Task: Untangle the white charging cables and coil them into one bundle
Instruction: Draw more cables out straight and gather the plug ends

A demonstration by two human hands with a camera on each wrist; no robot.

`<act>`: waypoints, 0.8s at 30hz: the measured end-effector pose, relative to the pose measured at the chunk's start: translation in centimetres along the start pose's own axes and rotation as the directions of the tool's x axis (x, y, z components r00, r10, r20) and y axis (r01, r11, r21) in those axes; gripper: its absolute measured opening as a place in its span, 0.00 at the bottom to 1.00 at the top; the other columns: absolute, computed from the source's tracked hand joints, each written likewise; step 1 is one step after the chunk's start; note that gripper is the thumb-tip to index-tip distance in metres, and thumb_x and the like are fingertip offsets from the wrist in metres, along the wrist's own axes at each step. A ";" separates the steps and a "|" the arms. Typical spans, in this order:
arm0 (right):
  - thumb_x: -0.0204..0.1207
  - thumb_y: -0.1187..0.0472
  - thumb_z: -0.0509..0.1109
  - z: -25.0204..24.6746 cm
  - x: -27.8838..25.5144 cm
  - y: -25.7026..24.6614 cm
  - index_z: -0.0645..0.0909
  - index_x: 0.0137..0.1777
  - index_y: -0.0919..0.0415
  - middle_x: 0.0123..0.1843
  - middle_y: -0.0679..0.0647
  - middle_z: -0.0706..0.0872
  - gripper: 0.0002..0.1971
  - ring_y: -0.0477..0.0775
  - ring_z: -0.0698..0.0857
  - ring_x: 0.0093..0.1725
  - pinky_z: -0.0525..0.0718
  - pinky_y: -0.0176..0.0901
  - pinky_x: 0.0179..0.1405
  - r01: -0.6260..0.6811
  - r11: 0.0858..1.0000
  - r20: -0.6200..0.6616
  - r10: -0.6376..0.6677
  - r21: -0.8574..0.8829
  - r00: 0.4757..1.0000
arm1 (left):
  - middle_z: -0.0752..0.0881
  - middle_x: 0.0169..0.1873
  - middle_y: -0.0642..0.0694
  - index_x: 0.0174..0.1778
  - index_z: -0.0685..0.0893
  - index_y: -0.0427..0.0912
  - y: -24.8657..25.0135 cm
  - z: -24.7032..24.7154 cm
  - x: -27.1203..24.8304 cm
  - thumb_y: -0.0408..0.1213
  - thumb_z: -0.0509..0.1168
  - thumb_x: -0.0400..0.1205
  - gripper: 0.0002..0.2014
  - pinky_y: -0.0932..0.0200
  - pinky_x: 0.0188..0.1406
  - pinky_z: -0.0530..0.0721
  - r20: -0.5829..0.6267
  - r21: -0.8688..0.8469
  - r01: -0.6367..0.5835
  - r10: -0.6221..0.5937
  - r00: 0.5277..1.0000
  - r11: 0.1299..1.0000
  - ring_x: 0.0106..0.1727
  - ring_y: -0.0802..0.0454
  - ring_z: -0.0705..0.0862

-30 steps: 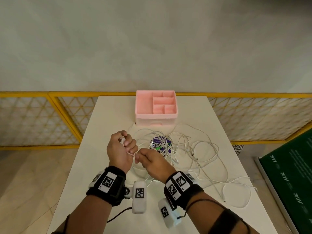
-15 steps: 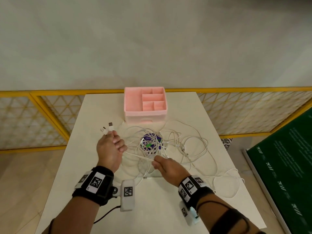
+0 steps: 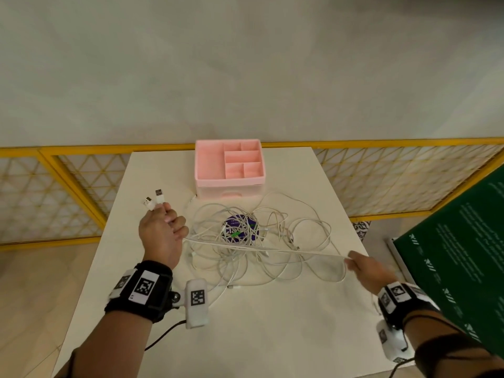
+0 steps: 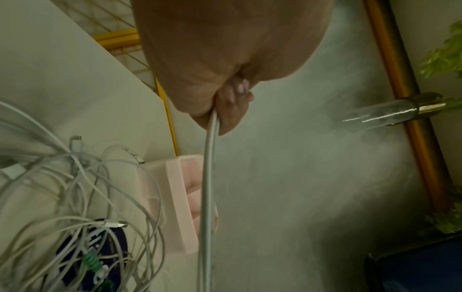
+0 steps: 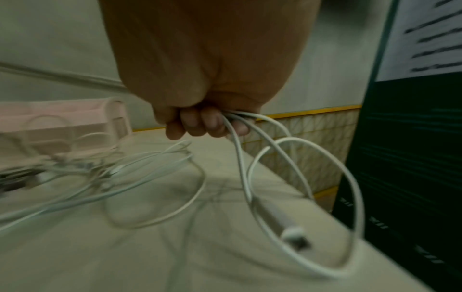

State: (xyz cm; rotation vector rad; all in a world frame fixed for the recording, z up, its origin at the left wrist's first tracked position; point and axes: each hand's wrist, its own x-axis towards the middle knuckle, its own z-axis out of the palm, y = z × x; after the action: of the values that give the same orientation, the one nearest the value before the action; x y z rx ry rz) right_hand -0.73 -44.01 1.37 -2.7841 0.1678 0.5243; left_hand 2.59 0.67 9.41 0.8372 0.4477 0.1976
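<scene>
A tangle of white charging cables (image 3: 245,241) lies mid-table over a purple round object (image 3: 240,230). My left hand (image 3: 161,233) is raised at the left and grips cable ends; two USB plugs (image 3: 154,201) stick out above its fingers. A pair of strands (image 3: 261,250) runs taut from it across the tangle to my right hand (image 3: 365,268) at the table's right edge. In the right wrist view the right hand (image 5: 207,122) grips several strands (image 5: 250,158), with a loop and a connector (image 5: 295,235) hanging below. In the left wrist view the cable (image 4: 208,177) leaves the left hand (image 4: 225,110).
A pink compartment organiser (image 3: 229,167) stands at the back of the white table (image 3: 272,323). A yellow lattice railing (image 3: 68,192) runs behind and beside the table. A dark green board (image 3: 463,255) stands close at the right.
My hands have drawn apart: the right has pulled far to the right edge, stretching the strands taut. The left hand has risen slightly, with the plugs now sticking out.
</scene>
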 end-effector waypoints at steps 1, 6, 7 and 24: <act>0.88 0.56 0.54 -0.8 0.1 0.8 0.75 0.52 0.56 0.47 0.57 0.86 0.10 0.62 0.84 0.48 0.79 0.50 0.48 -0.041 0.999 -0.037 0.041 -0.021 0.998 | 0.70 0.19 0.56 0.37 0.75 0.45 -0.4 0.0 -0.2 0.35 0.49 0.91 0.17 0.68 0.14 0.59 0.016 0.001 0.024 -0.024 1.000 1.000 0.17 0.61 0.63; 0.87 0.56 0.57 -4.7 0.8 3.5 0.73 0.47 0.52 0.39 0.54 0.78 0.07 0.59 0.79 0.43 0.78 0.57 0.58 -0.341 0.940 -0.330 0.323 0.003 0.887 | 0.67 0.19 0.56 0.34 0.72 0.46 -2.4 -0.7 -1.2 0.34 0.50 0.86 0.15 0.69 0.15 0.58 0.029 0.009 0.135 -0.135 0.990 0.991 0.17 0.60 0.61; 0.87 0.56 0.58 -4.7 0.9 4.1 0.74 0.46 0.54 0.37 0.54 0.77 0.08 0.59 0.78 0.41 0.78 0.57 0.57 -0.380 0.925 -0.380 0.359 0.020 0.852 | 0.66 0.19 0.55 0.34 0.72 0.47 -2.5 -1.0 -1.3 0.35 0.50 0.85 0.14 0.68 0.15 0.58 0.026 -0.001 0.158 -0.158 0.987 0.987 0.17 0.59 0.61; 0.78 0.69 0.63 0.3 -0.9 5.4 0.80 0.54 0.66 0.56 0.68 0.82 0.07 0.70 0.79 0.57 0.80 0.62 0.59 -0.540 0.841 -0.366 0.490 -0.041 0.791 | 0.65 0.19 0.55 0.32 0.67 0.47 -2.6 -3.0 -1.9 0.33 0.51 0.83 0.13 0.68 0.16 0.57 -0.018 0.051 0.176 -0.175 0.984 0.983 0.17 0.59 0.59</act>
State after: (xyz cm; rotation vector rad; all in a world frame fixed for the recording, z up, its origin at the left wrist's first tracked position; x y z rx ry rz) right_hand -2.55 -48.97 0.01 -2.9341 1.0373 0.1556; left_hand -0.48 0.37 6.28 0.8429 0.5382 0.0282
